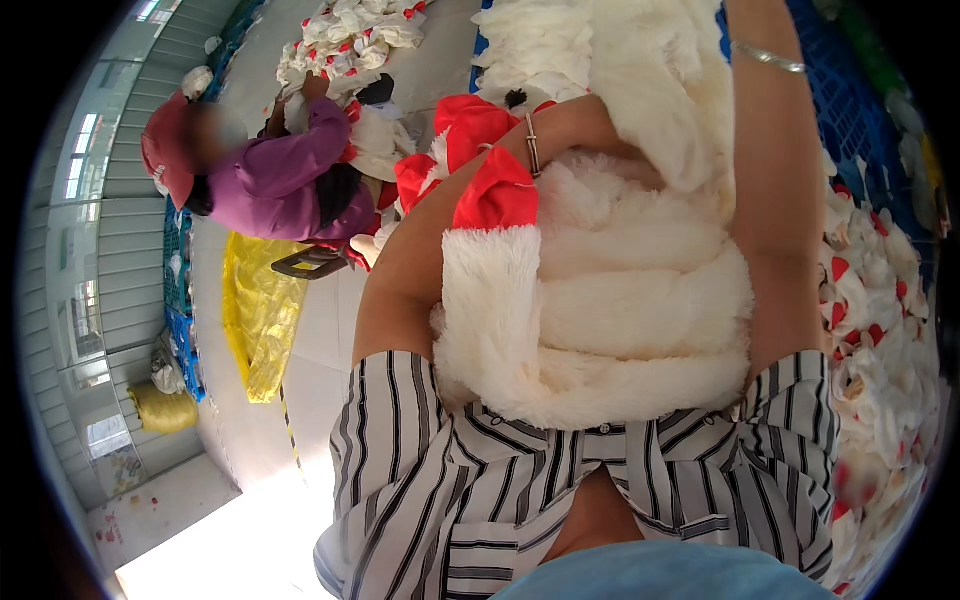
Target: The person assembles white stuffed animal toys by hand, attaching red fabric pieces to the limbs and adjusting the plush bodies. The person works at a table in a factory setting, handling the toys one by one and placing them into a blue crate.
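A stack of white plush pieces (640, 310) lies across my lap and against my striped shirt, between my two arms. On its left side is a red piece with a white fluffy band (497, 200), which looks like a Santa hat. More red and white plush pieces (467, 125) lie just beyond my left forearm. My left hand (585, 122) reaches in at the far end of the stack, its fingers hidden among the white plush. Past a silver bracelet, my right arm (775, 170) runs out of the top edge, so the right hand is out of sight.
Long white plush pieces (540, 45) lie ahead. A blue plastic crate (835, 90) stands at the right, above a large heap of white and red pieces (870, 330). At left, a person in purple (280, 180) handles similar pieces near a yellow plastic sheet (262, 310).
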